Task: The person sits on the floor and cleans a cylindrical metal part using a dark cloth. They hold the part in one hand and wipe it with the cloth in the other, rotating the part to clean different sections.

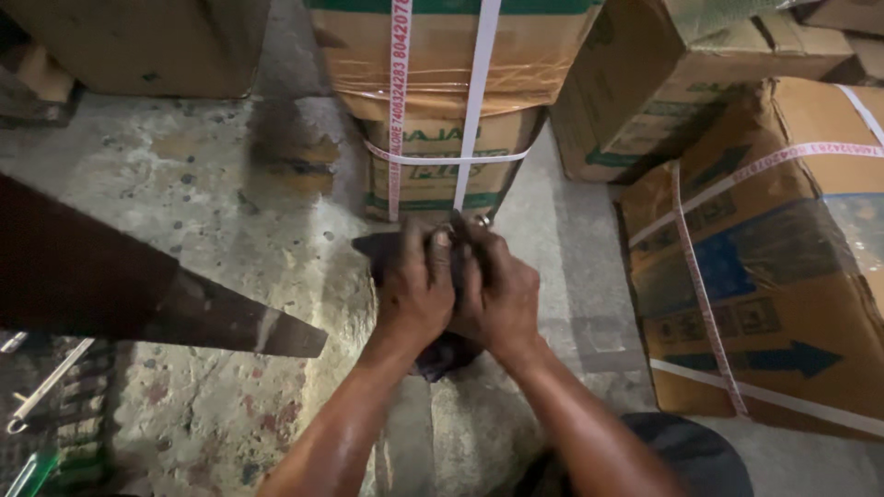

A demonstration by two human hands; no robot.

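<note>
Below the strapped box point(448, 156), both hands, left hand point(414, 294) and right hand point(497, 294), clench one dark cloth point(442, 354), equally close.

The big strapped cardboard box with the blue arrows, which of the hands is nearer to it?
Right. The right hand is on the side toward the box; the left hand is beyond it, farther away.

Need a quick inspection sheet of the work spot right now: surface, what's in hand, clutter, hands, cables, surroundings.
Surface: stained concrete floor, worn.
Job's things: dark cloth, bunched between both hands.
Clutter: rusty metal plate at left; metal rod lower left.
Grippers: left hand and right hand pressed together, both closed on the cloth.
Cables: nothing seen.
Surroundings: strapped cardboard boxes ahead; taped box at right.
</note>
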